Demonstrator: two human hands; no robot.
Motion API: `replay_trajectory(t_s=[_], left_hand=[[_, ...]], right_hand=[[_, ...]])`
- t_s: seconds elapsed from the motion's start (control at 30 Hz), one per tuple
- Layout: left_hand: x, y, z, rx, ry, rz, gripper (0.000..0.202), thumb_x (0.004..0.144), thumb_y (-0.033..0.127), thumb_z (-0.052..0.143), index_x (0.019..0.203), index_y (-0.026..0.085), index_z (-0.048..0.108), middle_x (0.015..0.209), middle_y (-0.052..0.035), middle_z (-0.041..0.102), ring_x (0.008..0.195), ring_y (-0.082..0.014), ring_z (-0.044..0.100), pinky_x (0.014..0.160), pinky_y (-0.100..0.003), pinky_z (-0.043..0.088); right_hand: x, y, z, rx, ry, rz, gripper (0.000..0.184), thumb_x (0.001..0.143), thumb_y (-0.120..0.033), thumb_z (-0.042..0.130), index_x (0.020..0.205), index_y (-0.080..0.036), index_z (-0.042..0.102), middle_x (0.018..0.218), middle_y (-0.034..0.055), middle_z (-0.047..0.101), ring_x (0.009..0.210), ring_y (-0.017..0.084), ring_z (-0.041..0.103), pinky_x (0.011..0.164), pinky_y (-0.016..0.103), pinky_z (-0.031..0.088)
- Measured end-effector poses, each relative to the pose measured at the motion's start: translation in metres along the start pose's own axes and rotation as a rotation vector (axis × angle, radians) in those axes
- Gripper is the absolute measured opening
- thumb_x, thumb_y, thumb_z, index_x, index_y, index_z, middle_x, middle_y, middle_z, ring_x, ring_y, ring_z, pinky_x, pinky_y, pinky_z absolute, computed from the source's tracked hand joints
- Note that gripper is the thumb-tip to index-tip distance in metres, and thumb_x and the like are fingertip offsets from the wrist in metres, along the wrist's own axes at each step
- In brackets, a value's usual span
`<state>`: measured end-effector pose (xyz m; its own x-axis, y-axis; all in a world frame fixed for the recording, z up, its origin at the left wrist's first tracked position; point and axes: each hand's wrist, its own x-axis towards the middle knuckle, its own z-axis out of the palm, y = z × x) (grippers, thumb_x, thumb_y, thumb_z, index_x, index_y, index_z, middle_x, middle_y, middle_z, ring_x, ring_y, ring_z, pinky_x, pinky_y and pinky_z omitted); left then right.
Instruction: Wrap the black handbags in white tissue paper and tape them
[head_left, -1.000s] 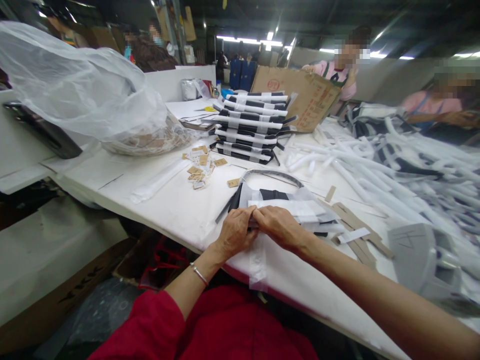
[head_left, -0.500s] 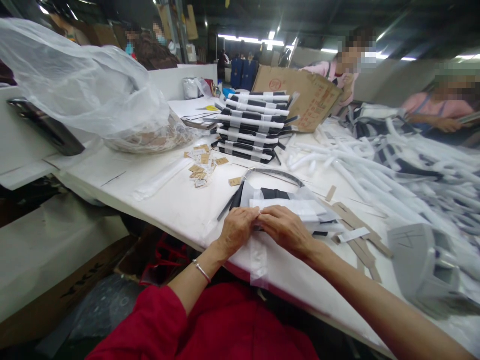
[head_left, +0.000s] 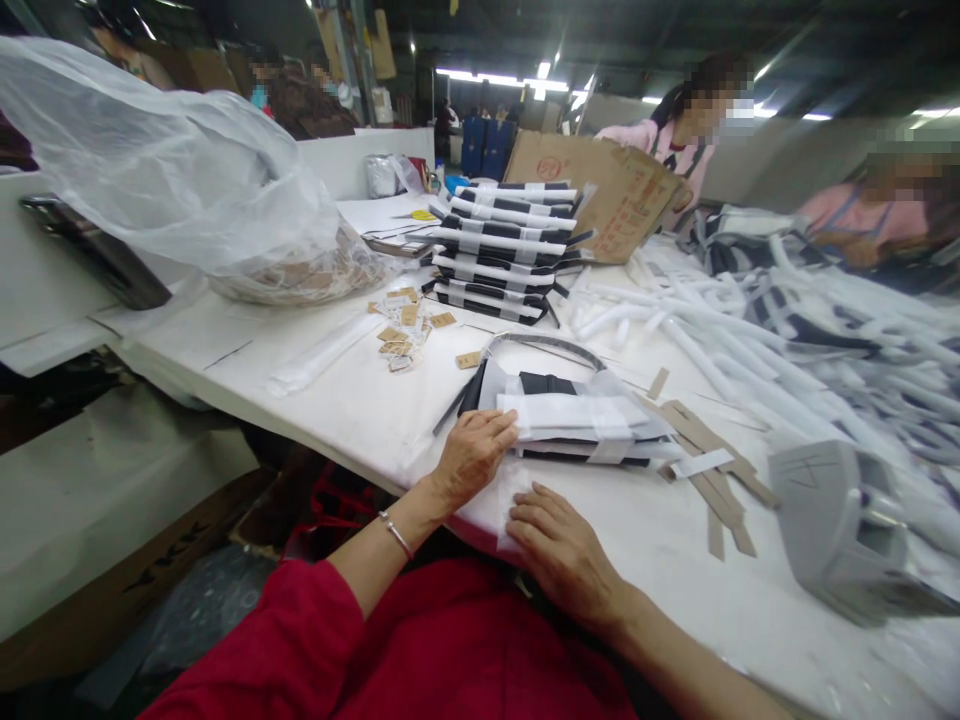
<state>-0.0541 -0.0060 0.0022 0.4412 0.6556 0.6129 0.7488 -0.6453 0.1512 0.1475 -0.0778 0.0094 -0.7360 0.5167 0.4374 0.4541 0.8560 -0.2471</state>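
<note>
A flat bundle (head_left: 577, 415) of black and white parts lies in front of me, wrapped in translucent sheet and bound with clear tape (head_left: 613, 440). A grey curved handle (head_left: 551, 345) arches from its far side. My left hand (head_left: 472, 450) rests on the bundle's near left corner with its fingers laid out flat; its thumb is hidden. Nearer the table edge, my right hand (head_left: 559, 545) lies with fingers stretched over a clear tape strip (head_left: 514, 490) that runs down from the bundle.
Taped bundles (head_left: 502, 250) are stacked behind. Tags (head_left: 401, 335), cardboard strips (head_left: 705, 450) and a grey tape dispenser (head_left: 832, 520) lie around. White rolls (head_left: 712, 350) heap at right, a plastic bag (head_left: 187, 190) stands left. People work beyond a cardboard box (head_left: 592, 190).
My right hand has moved off the bundle, down along the tape strip toward the table edge. My left hand has stayed at the bundle's corner, its fingers now flatter.
</note>
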Motion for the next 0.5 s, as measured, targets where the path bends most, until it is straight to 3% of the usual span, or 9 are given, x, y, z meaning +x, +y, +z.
replay_trajectory(t_s=[0.1, 0.2, 0.37, 0.5], left_hand=[[0.001, 0.0, 0.001, 0.026, 0.012, -0.012, 0.019, 0.092, 0.014, 0.056, 0.109, 0.021, 0.062, 0.125, -0.0052, 0.067, 0.114, -0.0199, 0.059, 0.09, -0.038, 0.046], [0.002, 0.001, 0.003, 0.075, 0.03, -0.016, 0.014, 0.094, 0.017, 0.056, 0.106, 0.021, 0.063, 0.124, -0.0045, 0.068, 0.11, -0.0191, 0.061, 0.089, -0.037, 0.045], [-0.001, 0.004, 0.005, 0.132, 0.053, 0.014, 0.015, 0.096, 0.019, 0.054, 0.106, 0.021, 0.064, 0.126, -0.0034, 0.067, 0.111, -0.0195, 0.06, 0.09, -0.037, 0.045], [-0.004, 0.009, 0.005, 0.121, 0.049, 0.0, 0.017, 0.097, 0.021, 0.051, 0.108, 0.021, 0.064, 0.128, -0.0043, 0.066, 0.115, -0.0194, 0.059, 0.094, -0.039, 0.044]], right_hand=[[0.012, 0.002, -0.005, 0.085, 0.078, -0.023, 0.026, 0.093, -0.007, 0.044, 0.106, -0.021, 0.061, 0.094, 0.006, 0.074, 0.099, 0.018, 0.069, 0.103, 0.042, 0.05], [0.013, 0.005, -0.01, 0.143, 0.093, -0.041, 0.024, 0.092, -0.007, 0.045, 0.103, -0.02, 0.061, 0.094, 0.0077, 0.075, 0.091, 0.018, 0.071, 0.088, 0.033, 0.057], [0.01, -0.001, -0.015, 0.196, 0.037, -0.027, 0.022, 0.093, -0.009, 0.045, 0.103, -0.02, 0.062, 0.092, 0.009, 0.075, 0.087, 0.02, 0.072, 0.083, 0.031, 0.057], [0.023, -0.008, -0.026, 0.206, -0.027, 0.02, 0.019, 0.094, -0.011, 0.048, 0.1, -0.021, 0.064, 0.087, 0.0079, 0.074, 0.08, 0.019, 0.071, 0.074, 0.027, 0.056]])
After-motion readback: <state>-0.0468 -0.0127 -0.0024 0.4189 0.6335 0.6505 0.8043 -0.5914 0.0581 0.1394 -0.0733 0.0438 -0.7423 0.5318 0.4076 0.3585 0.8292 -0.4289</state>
